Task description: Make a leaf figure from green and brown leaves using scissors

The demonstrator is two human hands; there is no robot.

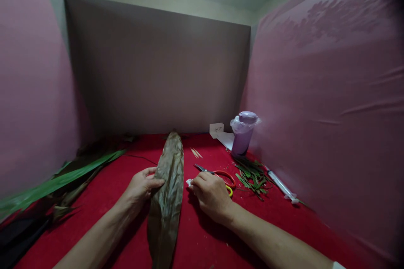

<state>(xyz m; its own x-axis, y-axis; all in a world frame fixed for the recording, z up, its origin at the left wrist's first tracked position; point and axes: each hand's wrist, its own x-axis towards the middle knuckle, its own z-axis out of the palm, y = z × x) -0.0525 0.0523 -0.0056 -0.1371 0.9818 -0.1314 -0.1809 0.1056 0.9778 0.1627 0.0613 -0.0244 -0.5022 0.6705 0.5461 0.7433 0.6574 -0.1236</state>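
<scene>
A long brown dried leaf [167, 193] lies lengthwise on the red cloth [202, 235] in front of me. My left hand [142, 185] rests at the leaf's left edge, thumb laid on its surface and fingers curled against it. My right hand [210, 193] sits just right of the leaf with fingers closed around a small white thing [188, 183]; what it is I cannot make out. Orange-handled scissors [221, 175] lie right behind that hand.
Long green and brown leaves [59, 180] are piled at the left. Cut green leaf scraps [252, 175] and a white tube-like tool [280, 185] lie at the right. A purple lidded cup [243, 134], white paper [221, 134] and thin sticks [195, 152] sit behind. Pink walls close both sides.
</scene>
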